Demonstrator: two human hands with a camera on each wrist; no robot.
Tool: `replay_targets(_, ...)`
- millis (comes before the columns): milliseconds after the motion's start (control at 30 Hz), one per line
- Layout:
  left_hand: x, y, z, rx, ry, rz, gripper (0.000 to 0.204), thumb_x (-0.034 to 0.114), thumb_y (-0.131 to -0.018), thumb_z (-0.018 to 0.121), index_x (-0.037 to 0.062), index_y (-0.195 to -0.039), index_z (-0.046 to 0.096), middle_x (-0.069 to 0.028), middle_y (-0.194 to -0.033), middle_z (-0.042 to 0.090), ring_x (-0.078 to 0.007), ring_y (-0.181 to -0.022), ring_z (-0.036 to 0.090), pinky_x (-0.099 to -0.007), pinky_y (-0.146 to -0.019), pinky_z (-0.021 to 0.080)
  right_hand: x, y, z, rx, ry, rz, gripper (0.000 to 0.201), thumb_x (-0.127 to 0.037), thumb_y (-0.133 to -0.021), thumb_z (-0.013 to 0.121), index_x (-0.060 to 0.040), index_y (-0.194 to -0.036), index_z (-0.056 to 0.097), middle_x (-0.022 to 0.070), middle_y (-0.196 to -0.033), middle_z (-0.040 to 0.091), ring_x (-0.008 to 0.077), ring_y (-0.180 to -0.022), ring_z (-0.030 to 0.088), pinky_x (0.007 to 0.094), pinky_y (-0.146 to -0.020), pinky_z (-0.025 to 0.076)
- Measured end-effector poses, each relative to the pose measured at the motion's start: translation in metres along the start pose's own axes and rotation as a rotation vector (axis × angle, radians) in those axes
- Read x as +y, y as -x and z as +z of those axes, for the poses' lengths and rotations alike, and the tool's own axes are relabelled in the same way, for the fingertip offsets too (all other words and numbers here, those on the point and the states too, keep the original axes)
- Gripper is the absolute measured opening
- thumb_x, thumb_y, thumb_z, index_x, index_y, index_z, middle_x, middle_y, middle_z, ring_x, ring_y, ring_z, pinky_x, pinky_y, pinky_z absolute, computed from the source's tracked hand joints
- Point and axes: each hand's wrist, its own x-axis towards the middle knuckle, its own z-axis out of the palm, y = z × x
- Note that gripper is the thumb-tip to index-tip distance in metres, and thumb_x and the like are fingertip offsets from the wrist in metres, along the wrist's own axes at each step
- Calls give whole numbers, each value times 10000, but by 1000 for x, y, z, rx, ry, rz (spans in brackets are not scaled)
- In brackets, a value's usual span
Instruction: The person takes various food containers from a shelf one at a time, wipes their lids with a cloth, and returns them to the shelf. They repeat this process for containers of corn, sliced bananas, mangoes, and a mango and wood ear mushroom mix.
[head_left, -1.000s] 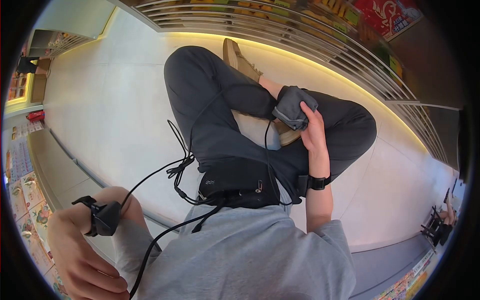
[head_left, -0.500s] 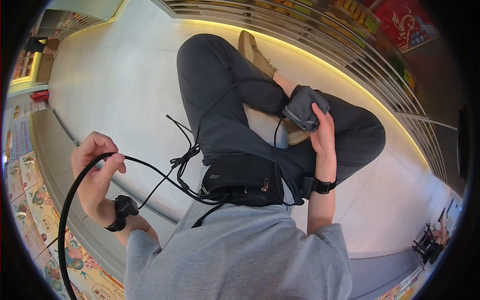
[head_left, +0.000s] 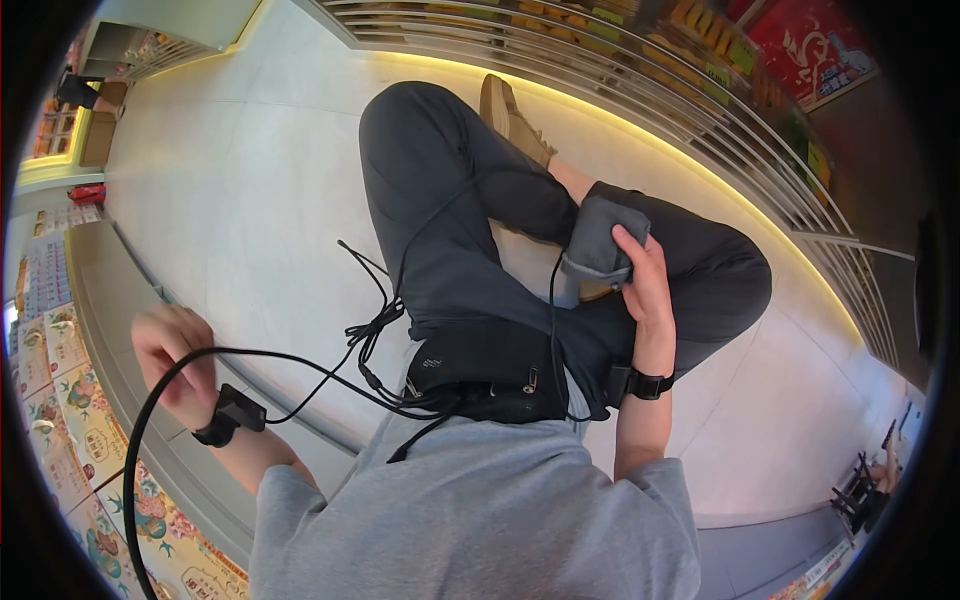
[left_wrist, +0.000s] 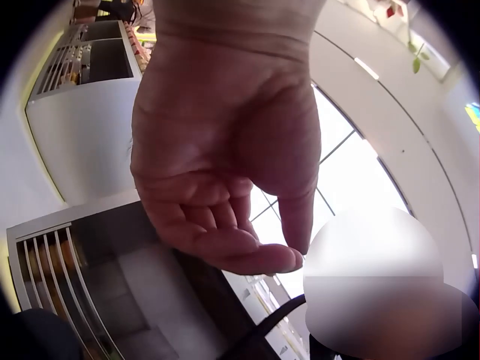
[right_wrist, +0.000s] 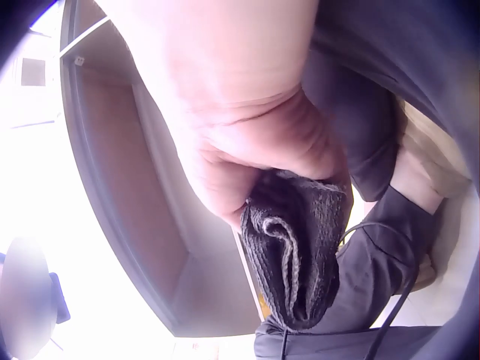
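Pinching a folded grey cloth [head_left: 597, 227] between thumb and fingers, the right hand [head_left: 652, 283] sits right of centre in the head view. At the left, the left hand's [head_left: 172, 338] fingers are loosely curled, apparently holding nothing. A slackened thumb could let the cloth unfold or drop; the black cable [head_left: 129, 490] looping past the left hand could snag if that arm swings.

Pale tiled floor [head_left: 260, 190], tan shoe [head_left: 510, 120] on it, railed shelf [head_left: 850, 240], yellow goods [head_left: 702, 22] on it
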Motion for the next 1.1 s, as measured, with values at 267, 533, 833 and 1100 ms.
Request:
replay_targets(267, -49, -54, -40, 404, -280, -408, 231, 254, -1006, 520, 46, -913, 553, 24, -685, 491, -64, -633, 444, -213, -589, 346, 2, -2, 18, -239, 252, -42, 263, -152, -935, 638, -11, -1157, 637, 36, -1056, 679, 101, -956, 615, 252, -873, 476)
replay_targets(533, -70, 43, -2, -801, -265, -1423, 215, 197, -806, 748, 19, -924, 734, -58, -823, 730, -119, -769, 675, -264, -746, 533, 16, 0, -8, -72, 196, -17, 261, -146, -944, 625, 6, -1156, 635, 44, -1078, 674, 104, -989, 609, 254, -890, 464)
replay_targets(833, -45, 55, 61, -930, -359, -1486, 377, 373, -864, 696, -1, -905, 688, -76, -838, 718, -160, -788, 677, -296, -738, 524, 16, -4, 5, -122, 214, 8, 275, -138, -947, 620, 29, -1165, 626, 76, -1094, 675, 140, -1007, 625, 272, -912, 471)
replay_targets(1100, -117, 152, 52, -489, 26, -1847, 227, 217, -888, 690, 9, -976, 657, -65, -849, 679, -133, -797, 668, -249, -727, 555, 14, 2, -7, -38, 176, -15, 288, -127, -946, 619, 39, -1182, 620, 82, -1109, 670, 142, -1013, 625, 266, -913, 469)
